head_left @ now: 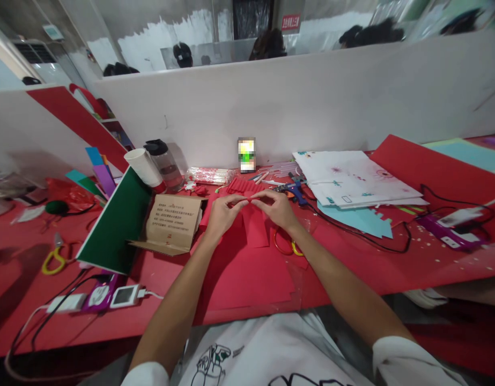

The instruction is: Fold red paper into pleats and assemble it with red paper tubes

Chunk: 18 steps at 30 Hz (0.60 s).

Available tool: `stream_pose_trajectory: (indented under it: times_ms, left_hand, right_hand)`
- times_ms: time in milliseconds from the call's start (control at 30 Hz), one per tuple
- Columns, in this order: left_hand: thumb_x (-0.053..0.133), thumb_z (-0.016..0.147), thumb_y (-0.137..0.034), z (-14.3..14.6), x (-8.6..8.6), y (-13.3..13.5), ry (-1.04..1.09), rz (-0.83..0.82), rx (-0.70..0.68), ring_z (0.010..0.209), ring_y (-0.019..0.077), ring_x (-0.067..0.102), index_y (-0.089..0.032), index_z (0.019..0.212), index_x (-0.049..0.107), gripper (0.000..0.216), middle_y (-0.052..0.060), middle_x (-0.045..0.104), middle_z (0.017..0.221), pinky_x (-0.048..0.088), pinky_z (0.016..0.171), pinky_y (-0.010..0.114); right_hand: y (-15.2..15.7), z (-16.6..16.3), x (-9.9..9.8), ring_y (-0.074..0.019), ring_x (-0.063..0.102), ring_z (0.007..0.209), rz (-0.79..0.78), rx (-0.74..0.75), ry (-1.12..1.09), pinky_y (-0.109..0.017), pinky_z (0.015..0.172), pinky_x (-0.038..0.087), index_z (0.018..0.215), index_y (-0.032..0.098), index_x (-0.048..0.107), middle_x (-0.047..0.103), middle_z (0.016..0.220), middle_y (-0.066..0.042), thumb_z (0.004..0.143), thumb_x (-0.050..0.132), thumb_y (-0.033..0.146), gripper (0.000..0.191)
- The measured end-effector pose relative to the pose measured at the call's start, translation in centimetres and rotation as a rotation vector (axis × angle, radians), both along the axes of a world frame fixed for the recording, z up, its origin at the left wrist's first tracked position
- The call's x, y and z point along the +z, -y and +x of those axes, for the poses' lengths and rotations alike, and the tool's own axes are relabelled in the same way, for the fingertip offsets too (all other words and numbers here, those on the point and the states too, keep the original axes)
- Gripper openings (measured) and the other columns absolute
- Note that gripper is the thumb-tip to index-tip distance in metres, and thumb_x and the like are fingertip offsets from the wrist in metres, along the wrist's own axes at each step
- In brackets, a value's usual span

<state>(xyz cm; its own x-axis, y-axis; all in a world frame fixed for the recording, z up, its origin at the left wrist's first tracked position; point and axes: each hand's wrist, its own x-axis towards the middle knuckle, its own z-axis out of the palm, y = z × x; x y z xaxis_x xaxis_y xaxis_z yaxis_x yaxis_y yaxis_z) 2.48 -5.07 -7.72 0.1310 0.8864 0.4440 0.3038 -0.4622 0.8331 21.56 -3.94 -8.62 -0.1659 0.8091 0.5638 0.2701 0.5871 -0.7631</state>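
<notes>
Pinches the top of a red paper strip [256,228] with the left hand [227,213] and the right hand [276,208], thumb and finger closed together on each. Runs down at six o'clock from the meeting tips, over big red sheets [247,279]. Sits at four o'clock from the left hand and at eight o'clock from the right. Cannot tell the exact fold under the tips.

Going outward from the tips: at twelve o'clock, find folded red paper [242,185], then a phone [247,155] standing up. At five o'clock, see red and yellow scissors [294,248], near the right hand. At three o'clock, spot a blue tool [297,192]. Between eight and nine o'clock, see a cardboard box [170,221], then a green board [114,225].
</notes>
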Motion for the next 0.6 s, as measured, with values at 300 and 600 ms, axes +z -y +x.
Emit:
stream_pose_trajectory:
  times_ms: [300,600]
  left_hand:
    - [0.072,0.084,-0.033,-0.15,0.0,0.04,-0.014,-0.018,0.015,0.087,0.0226,0.073,-0.019,0.09,0.081,0.017,0.007,0.08,0.094,0.055,0.084,0.035]
    - [0.068,0.089,-0.035,-0.05,-0.36,0.09,-0.167,0.06,-0.005,0.078,0.0179,0.069,-0.019,0.091,0.078,0.019,0.005,0.078,0.087,0.051,0.074,0.029]
  right_hand:
    - [0.05,-0.05,0.15,-0.0218,0.069,0.085,-0.003,0.003,-0.012,-0.036,0.082,0.053,0.087,0.02,0.074,0.077,0.09,-0.006,0.086,0.069,0.038,0.019]
    - [0.08,0.0,0.14,-0.0205,0.068,0.082,-0.047,0.073,0.023,-0.034,0.078,0.053,0.087,0.02,0.073,0.076,0.087,-0.006,0.086,0.067,0.037,0.019]
